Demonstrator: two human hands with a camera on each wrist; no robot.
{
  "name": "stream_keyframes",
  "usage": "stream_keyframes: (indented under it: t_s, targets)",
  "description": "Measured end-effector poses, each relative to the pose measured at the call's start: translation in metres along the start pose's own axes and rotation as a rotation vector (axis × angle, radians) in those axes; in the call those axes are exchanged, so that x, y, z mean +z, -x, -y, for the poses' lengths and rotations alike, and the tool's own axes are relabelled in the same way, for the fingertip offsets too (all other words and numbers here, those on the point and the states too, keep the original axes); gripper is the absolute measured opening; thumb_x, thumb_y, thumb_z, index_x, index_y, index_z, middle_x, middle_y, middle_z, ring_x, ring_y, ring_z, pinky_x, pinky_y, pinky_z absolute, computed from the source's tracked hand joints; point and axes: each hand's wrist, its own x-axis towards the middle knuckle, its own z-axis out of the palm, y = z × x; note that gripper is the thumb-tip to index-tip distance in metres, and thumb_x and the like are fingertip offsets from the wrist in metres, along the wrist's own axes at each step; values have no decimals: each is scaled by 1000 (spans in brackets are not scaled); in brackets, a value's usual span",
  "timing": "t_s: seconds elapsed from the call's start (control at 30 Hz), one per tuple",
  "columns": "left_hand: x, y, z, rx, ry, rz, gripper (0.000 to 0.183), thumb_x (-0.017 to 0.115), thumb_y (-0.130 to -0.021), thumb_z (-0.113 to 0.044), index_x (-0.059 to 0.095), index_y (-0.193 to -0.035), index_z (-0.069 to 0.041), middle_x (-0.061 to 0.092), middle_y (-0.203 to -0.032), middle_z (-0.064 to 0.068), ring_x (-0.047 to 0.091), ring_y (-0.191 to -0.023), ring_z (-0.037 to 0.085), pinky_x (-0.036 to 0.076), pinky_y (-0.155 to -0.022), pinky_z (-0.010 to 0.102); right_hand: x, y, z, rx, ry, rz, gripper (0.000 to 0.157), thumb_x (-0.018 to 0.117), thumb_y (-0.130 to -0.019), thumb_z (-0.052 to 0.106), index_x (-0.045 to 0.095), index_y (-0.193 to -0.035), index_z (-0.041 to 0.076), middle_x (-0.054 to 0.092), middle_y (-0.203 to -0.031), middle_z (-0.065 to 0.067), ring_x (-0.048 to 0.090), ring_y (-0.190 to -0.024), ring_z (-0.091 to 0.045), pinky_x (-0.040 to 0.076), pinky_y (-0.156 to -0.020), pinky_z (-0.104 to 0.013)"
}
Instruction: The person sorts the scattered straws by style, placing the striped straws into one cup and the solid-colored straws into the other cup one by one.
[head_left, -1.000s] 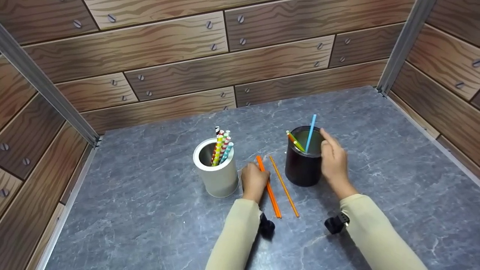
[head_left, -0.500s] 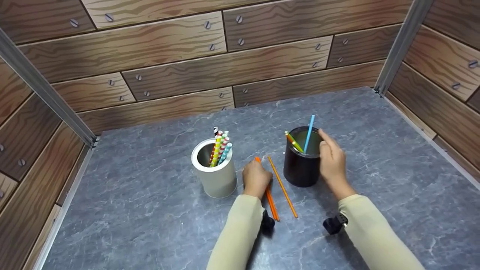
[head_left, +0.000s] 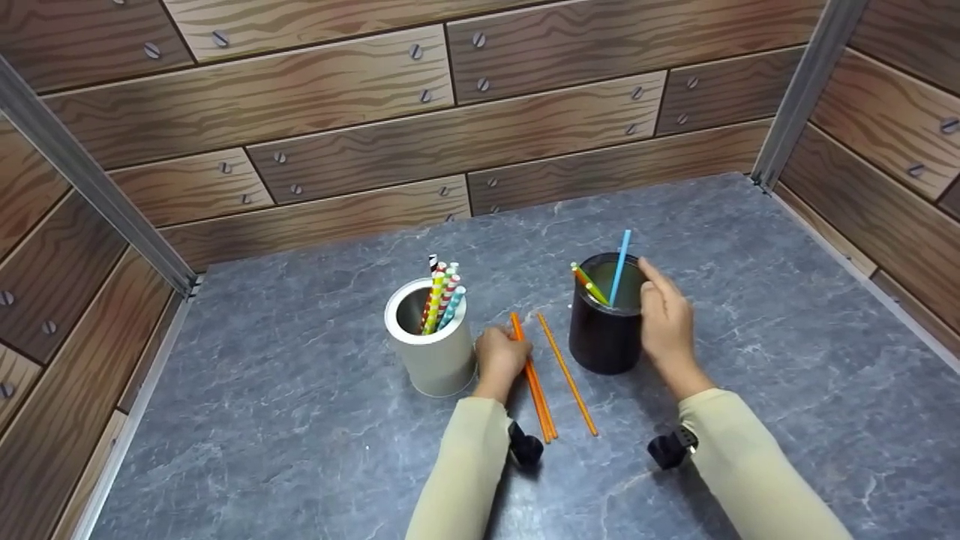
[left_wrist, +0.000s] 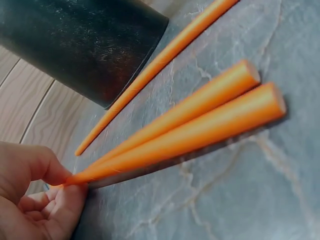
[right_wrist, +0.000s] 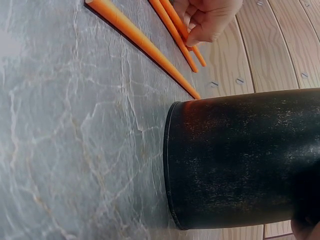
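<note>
My left hand [head_left: 501, 361] pinches two orange straws [head_left: 535, 390] lying side by side on the table. In the left wrist view, the thumb and fingertips [left_wrist: 62, 187] meet at these straws [left_wrist: 200, 132], whose near ends spread slightly apart. A third orange straw [head_left: 568, 375] lies alone between them and a black cup [head_left: 604, 341]. My right hand [head_left: 667, 326] grips that cup at its right side, index finger along the rim. Inside the cup stand a blue straw [head_left: 620, 266] and shorter green and orange ones. The right wrist view shows the cup's dark wall [right_wrist: 240, 160] with most of the right hand hidden.
Just left of my left hand stands a white cup [head_left: 442, 367] holding several patterned straws [head_left: 437, 300]. The grey marbled table [head_left: 285, 360] is bounded by wood-print walls [head_left: 360, 142] at the back and both sides.
My left hand has shifted slightly left, toward the white cup, and the two straws' near ends have moved left with it. The right hand and the black cup have stayed in place.
</note>
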Motion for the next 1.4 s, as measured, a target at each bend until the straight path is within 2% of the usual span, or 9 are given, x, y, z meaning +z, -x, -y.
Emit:
stream_keyframes:
  t_s: [0.13, 0.27, 0.5, 0.8, 0.93, 1.13, 1.33, 1.4]
  targets:
    - [0, -1, 3, -7, 27, 0, 27, 68, -70, -9, 49, -52, -16, 46, -53, -5, 42, -50, 13, 34, -45, 20, 0, 1, 0, -1, 1, 7, 40, 37, -93, 9, 53, -129, 0, 52, -132, -16, 49, -112, -21, 34, -105, -40]
    - [0, 0, 5, -5, 70, 9, 21, 69, -74, -11, 55, -59, -13, 49, -57, -4, 46, -53, 12, 38, -47, 20, 0, 2, -1, 2, -9, 2, 40, 38, -93, 9, 53, -129, 0, 51, -133, -16, 49, -108, -21, 33, -106, -39]
    - [0, 4, 6, -18, 105, -5, 12, 68, -74, -11, 60, -66, -10, 55, -62, -3, 49, -56, 12, 41, -51, 21, 0, 2, -1, 13, -2, 15, 40, 37, -94, 9, 52, -130, 1, 50, -134, -15, 45, -124, -23, 32, -107, -39]
    - [-3, 7, 5, -6, 226, -18, 4, 64, -73, -7, 60, -72, -6, 56, -62, -2, 48, -54, 9, 41, -49, 20, 1, 0, 0, -3, -18, 6, 39, 38, -94, 8, 53, -128, -1, 50, -133, -18, 43, -127, -30, 31, -107, -39]
    - [-5, 9, 1, 41, 282, -30, 7, 62, -72, -6, 62, -79, -4, 61, -68, 2, 51, -58, 10, 44, -53, 21, 1, 0, 0, -1, -19, 9, 39, 38, -94, 9, 53, -129, 0, 50, -134, -17, 43, -127, -28, 31, -107, -39]
    - [-8, 12, -4, 124, 331, -116, 15, 61, -67, -3, 61, -82, -4, 60, -70, 0, 52, -61, 10, 44, -56, 20, 0, 0, 0, -1, -26, 11, 39, 38, -94, 9, 52, -130, 1, 51, -133, -15, 45, -124, -23, 33, -106, -38]
    - [-12, 15, -12, 186, 529, -117, 19, 55, -67, 2, 56, -85, -1, 53, -73, 2, 50, -61, 8, 43, -53, 18, -1, 0, -1, -5, -19, 6, 39, 39, -93, 8, 53, -129, 0, 52, -132, -16, 47, -119, -21, 34, -105, -38]
    - [-15, 17, -16, 223, 560, -123, 18, 54, -67, 3, 55, -85, -1, 53, -73, 2, 50, -60, 7, 42, -52, 18, -1, 0, -1, -4, -15, 3, 39, 39, -93, 8, 53, -129, 0, 52, -132, -16, 48, -117, -21, 34, -105, -38]
